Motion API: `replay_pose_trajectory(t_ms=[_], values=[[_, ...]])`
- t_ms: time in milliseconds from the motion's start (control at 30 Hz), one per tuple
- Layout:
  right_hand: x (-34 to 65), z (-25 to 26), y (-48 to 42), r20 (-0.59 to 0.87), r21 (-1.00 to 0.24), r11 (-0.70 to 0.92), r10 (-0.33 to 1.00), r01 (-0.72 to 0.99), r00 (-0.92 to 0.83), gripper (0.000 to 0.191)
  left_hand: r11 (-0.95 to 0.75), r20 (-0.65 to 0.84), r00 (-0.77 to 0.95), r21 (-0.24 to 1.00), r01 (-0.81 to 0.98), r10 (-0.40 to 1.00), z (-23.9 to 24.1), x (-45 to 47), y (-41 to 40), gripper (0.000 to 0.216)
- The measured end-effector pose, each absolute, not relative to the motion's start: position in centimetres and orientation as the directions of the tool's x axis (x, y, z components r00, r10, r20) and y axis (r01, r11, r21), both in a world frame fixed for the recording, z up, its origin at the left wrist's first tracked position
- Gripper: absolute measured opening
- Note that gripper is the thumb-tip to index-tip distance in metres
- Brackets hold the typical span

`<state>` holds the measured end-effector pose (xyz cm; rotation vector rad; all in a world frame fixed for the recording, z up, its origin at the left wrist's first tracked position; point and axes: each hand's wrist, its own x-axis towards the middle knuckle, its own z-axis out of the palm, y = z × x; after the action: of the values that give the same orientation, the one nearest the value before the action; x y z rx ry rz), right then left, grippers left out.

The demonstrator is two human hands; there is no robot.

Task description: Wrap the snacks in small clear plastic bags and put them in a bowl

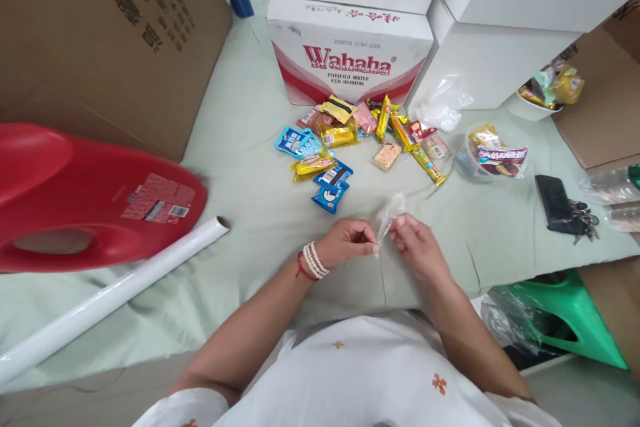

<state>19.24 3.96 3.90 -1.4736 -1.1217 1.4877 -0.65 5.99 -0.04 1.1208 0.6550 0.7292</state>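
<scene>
So your left hand [350, 240] is pinching the lower end of a clear plastic bag [391, 213] between thumb and forefinger, and your right hand [414, 244] is bunching its fingertips around the other side, looks like a pinch too. The bag is hanging between your hands, just above the near part of the table [260, 213], all scrunched up.

Thing is, that film is looking really thin. If you're tugging harder on one side, you're risking a split. If the layers are clinging together, your fingertips could be rubbing without getting anywhere, and with such a small grip the bag could be slipping out altogether. I can't tell where its mouth is from here.

Also watch your knuckles: the blue packets [331, 193] are lying near, just past your left hand, so a careless push forward could be scattering them. The white tube [125, 293] is lying off to your left, and since it's round, a swinging elbow could be setting it rolling. The snack pile [340, 136] is sitting loose, so bumping it could be sending packets sliding.
</scene>
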Motion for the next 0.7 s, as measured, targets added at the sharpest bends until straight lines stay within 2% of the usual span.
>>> replay_pose_trajectory(t_ms=[133,300,567,700], values=[[17.9,3.4,3.0,-0.319,-0.947,-0.321,0.932,0.017,-0.172,0.043,0.272,-0.115,0.579,0.943,-0.192,0.807,0.4,-0.6,6.0,0.043],[18.1,3.8,3.6,-0.385,-0.910,-0.407,0.900,-0.077,-0.202,0.045,0.315,-0.159,0.528,0.924,-0.219,0.834,1.0,-0.8,6.0,0.046],[17.3,4.1,3.4,-0.404,-0.894,-0.429,0.897,-0.131,-0.179,0.042,0.296,-0.172,0.481,0.935,-0.195,0.860,0.7,-0.5,6.1,0.046],[19.2,5.0,3.6,-0.473,-0.833,-0.515,0.853,-0.203,-0.222,0.043,0.362,-0.199,0.475,0.889,-0.281,0.857,0.7,-0.9,6.3,0.042]])
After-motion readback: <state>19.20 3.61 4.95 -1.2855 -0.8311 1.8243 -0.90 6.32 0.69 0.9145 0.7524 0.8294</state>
